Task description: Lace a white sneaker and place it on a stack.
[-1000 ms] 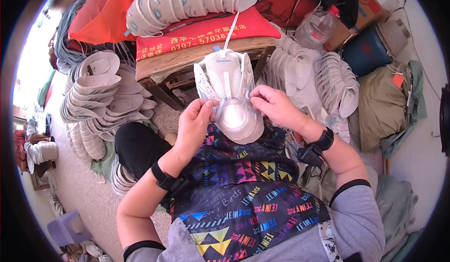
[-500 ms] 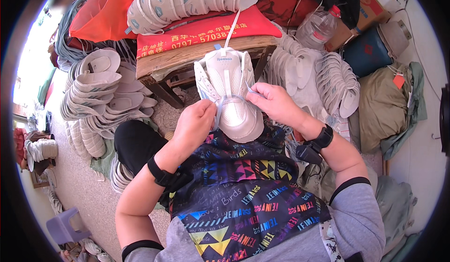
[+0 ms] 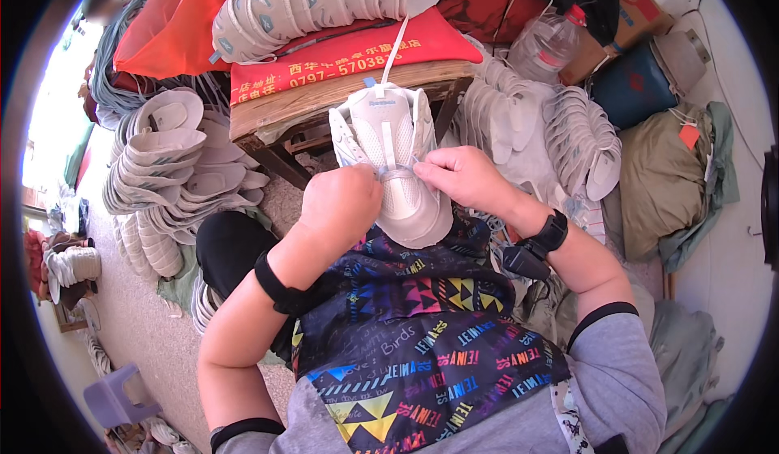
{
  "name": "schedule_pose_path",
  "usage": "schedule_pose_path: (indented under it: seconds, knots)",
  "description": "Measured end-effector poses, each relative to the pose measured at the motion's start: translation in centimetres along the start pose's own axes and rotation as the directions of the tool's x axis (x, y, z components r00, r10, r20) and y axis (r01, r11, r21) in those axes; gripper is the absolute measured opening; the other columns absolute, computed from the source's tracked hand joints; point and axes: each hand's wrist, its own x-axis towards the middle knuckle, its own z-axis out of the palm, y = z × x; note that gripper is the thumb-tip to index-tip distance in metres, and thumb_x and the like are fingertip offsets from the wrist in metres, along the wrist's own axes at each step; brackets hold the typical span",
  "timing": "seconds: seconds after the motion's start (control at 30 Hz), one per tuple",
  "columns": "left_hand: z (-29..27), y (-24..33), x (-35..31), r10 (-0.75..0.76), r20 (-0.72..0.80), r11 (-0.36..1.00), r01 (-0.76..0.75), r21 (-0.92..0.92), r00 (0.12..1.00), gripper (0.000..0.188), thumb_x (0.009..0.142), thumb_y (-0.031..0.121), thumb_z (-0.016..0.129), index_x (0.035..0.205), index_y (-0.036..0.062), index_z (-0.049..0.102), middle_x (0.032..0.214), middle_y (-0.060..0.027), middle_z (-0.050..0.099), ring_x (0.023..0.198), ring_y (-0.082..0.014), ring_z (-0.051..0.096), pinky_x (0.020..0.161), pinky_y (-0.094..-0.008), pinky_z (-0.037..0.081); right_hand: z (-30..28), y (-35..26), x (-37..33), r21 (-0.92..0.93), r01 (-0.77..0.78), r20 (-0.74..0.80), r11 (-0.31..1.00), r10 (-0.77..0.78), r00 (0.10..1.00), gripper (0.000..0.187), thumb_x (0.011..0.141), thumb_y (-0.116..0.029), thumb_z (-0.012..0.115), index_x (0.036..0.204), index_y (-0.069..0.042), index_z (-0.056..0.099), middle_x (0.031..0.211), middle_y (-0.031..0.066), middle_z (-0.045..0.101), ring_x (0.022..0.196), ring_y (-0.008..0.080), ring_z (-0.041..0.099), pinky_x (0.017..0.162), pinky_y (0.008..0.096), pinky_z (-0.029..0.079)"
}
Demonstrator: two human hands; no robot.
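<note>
A white shoe upper rests toe-down over my lap, its tongue and open collar leaning on the edge of the wooden bench. Across its throat, near the toe, runs a thin pale blue-grey lace. At the left edge of the throat, my left hand is closed, its back toward me and its fingertips mostly hidden. Pinched fingers of my right hand are on the lace at the right edge. A white strap extends from the tongue up across the bench.
The wooden bench carries a red cloth and a row of nested uppers. More stacked uppers lie at left and right. Beyond the right stack are a plastic bottle, a blue container and an olive bundle.
My left hand has turned over and moved slightly right, closer to the shoe throat. My right hand has shifted a little left, and the lace end above it no longer shows.
</note>
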Motion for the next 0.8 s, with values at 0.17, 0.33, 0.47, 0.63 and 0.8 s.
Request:
schedule_pose_path:
  seconds: [0.17, 0.33, 0.47, 0.63, 0.8]
  knots:
    - [-1.8, 0.0, -0.1, 0.289, -0.168, 0.937, -0.242, 0.251, 0.942, 0.020, 0.076, 0.014, 0.069, 0.091, 0.0066, 0.059, 0.095, -0.0125, 0.057, 0.094, -0.0348, 0.058, 0.084, -0.0417, 0.046, 0.3, 1.4, 0.7, 0.285, -0.015, 0.083, 0.958, -0.009, 0.996, 0.031, 0.092, -0.025, 0.056, 0.069, -0.005, 0.064, 0.064, -0.0015, 0.057, 0.060, 0.0075, 0.049, 0.057, 0.0262, 0.039]
    - [-3.3, -2.5, 1.6, 0.496, -0.101, 0.867, -0.498, 0.005, 0.862, 0.033, 0.068, 0.008, 0.075, 0.095, 0.0068, 0.055, 0.105, -0.0106, 0.049, 0.097, -0.0307, 0.054, 0.084, -0.0396, 0.044, -0.8, 0.3, 1.6, 0.397, -0.248, 0.312, 0.884, 0.124, 0.942, 0.025, 0.085, -0.019, 0.056, 0.064, -0.007, 0.061, 0.063, -0.0040, 0.053, 0.060, 0.0061, 0.046, 0.057, 0.0234, 0.035]
    - [-4.7, -2.3, 2.0, 0.514, -0.013, 0.858, -0.513, 0.021, 0.858, 0.033, 0.068, 0.009, 0.075, 0.095, 0.0086, 0.056, 0.099, -0.0083, 0.051, 0.096, -0.0283, 0.055, 0.085, -0.0390, 0.041, -0.4, 1.0, 2.1, 0.325, -0.204, 0.259, 0.924, 0.121, 0.958, 0.024, 0.081, -0.022, 0.057, 0.065, -0.005, 0.061, 0.063, 0.0021, 0.058, 0.058, 0.0142, 0.053, 0.055, 0.0308, 0.041]
    - [-4.9, -2.6, 2.8, 0.518, 0.101, 0.841, -0.527, 0.124, 0.850, 0.026, 0.063, 0.015, 0.078, 0.083, 0.0099, 0.063, 0.089, -0.0059, 0.052, 0.091, -0.0249, 0.057, 0.082, -0.0376, 0.035, 0.7, -1.3, 0.6, -0.326, 0.166, -0.035, 0.931, -0.187, 0.982, 0.027, 0.083, -0.028, 0.055, 0.070, -0.006, 0.065, 0.065, 0.0074, 0.063, 0.060, 0.0232, 0.061, 0.059, 0.0385, 0.047]
    - [-4.0, -2.8, 3.1, 0.547, 0.040, 0.831, -0.549, 0.094, 0.836, 0.029, 0.059, 0.019, 0.081, 0.079, 0.0094, 0.063, 0.088, -0.0050, 0.052, 0.092, -0.0241, 0.055, 0.083, -0.0381, 0.034, -0.5, -0.4, 2.2, -0.020, -0.003, 0.253, 1.000, 0.008, 0.967, 0.029, 0.087, -0.027, 0.058, 0.070, -0.005, 0.065, 0.060, -0.0001, 0.056, 0.055, 0.0108, 0.053, 0.053, 0.0293, 0.042]
